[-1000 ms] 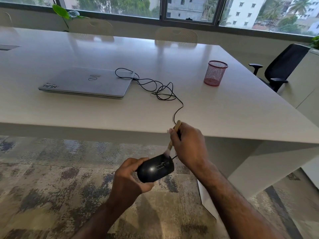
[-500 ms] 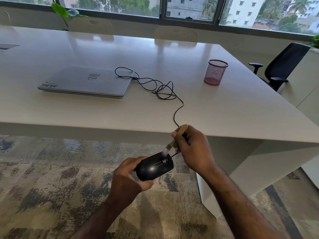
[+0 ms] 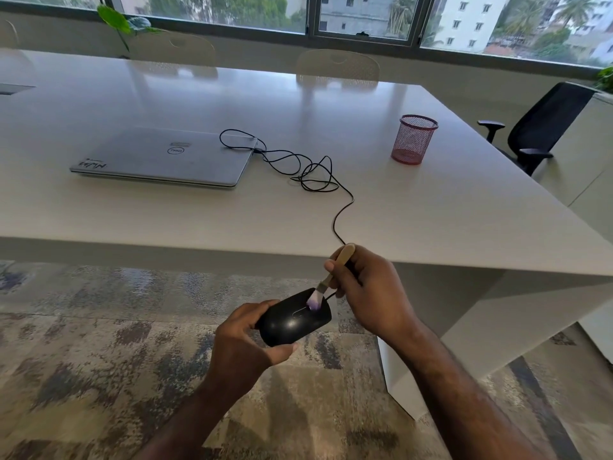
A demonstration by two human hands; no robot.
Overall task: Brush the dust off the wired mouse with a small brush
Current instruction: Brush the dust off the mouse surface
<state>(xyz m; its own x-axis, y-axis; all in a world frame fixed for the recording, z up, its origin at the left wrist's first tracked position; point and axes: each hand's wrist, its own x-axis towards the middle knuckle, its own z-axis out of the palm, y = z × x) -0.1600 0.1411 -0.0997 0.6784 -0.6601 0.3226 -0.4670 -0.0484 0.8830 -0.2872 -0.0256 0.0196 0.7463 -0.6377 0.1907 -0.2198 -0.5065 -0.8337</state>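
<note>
Brush bristles contacting the top of the hand-held mouse.

The left hand (image 3: 243,340) is gripping the black wired mouse (image 3: 293,318) in the air, below the near edge of the white table (image 3: 431,210). The right hand (image 3: 368,290) is pinching the small brush (image 3: 331,277), bristles resting beside the scroll wheel. The cable (image 3: 335,224) is trailing up to the closed laptop (image 3: 162,157).

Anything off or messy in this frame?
Nothing damaged or spilled. Only untidy bit: the mouse cable lies in a loose tangle on the table beside the closed laptop. Left hand holds the mouse, right hand the brush.
</note>
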